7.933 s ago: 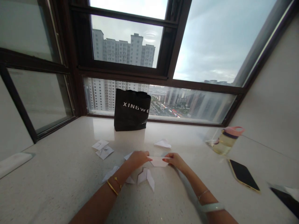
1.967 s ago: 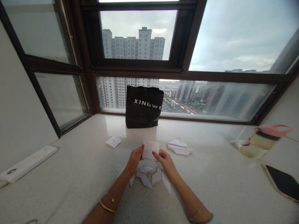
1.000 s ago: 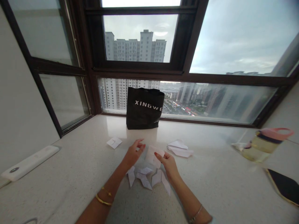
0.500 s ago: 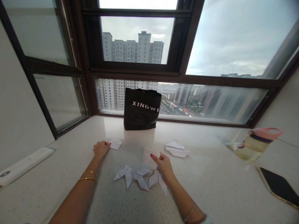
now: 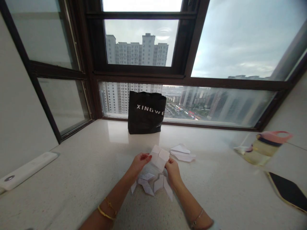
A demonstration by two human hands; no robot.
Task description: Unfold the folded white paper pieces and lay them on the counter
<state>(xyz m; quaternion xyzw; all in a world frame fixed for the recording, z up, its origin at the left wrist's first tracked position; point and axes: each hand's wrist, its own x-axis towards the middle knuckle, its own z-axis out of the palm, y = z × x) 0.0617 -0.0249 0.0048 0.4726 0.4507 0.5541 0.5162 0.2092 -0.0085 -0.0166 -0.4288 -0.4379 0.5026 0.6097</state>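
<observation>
Two pinches support a folded paper square [image 5: 158,157] just beyond several angular paper pieces [image 5: 146,187] on the bench [image 5: 81,179]: the left hand [image 5: 140,162] nips its left edge, the right hand [image 5: 173,170] its right. Whether another layer lies beneath is unclear. The step appears to be handling the folds; the next move likely calls for steady, light fingertip control.

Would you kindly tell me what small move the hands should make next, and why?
I would probably press the folded paper flatter along its creases: the left hand and right hand hold it at opposite sides, and fold lines show on its face. I cannot tell whether it is one piece or two.
</observation>
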